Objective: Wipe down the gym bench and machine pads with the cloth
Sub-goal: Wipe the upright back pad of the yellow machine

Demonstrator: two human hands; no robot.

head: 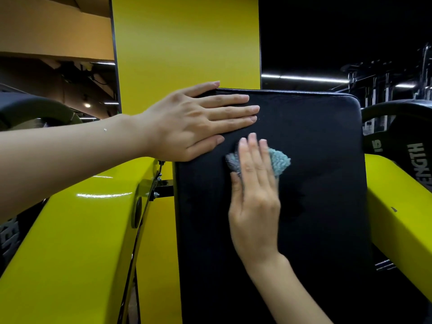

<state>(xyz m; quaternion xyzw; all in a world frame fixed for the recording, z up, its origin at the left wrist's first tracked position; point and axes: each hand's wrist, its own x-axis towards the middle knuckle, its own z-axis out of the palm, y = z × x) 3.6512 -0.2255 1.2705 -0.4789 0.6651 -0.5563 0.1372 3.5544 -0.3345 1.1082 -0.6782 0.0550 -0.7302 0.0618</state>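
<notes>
A fluffy blue-grey cloth (279, 161) is pressed flat under the straight fingers of the right hand (254, 195) near the middle of the black padded vinyl machine pad (322, 178), whose upper left corner is steadied by the left hand (194, 122), fingers outstretched, between yellow painted steel frame arms (77, 230).

We note a broad yellow column (187, 43) rising at centre, with a tan panelled overhang (53, 26) to its left and a dark, unlit area (327, 31) to its right. Lighting consists of thin white strip lights (304, 78) running across the dark side and one small round lamp (87, 105) glowing in the left distance; metal racks (385, 85) stand dimly at far right. Nearer, we identify glossy yellow frame arms on the left (70, 242) and right (397, 195), and a dark weight plate (402, 136) marked "15" with partly visible white lettering.
</notes>
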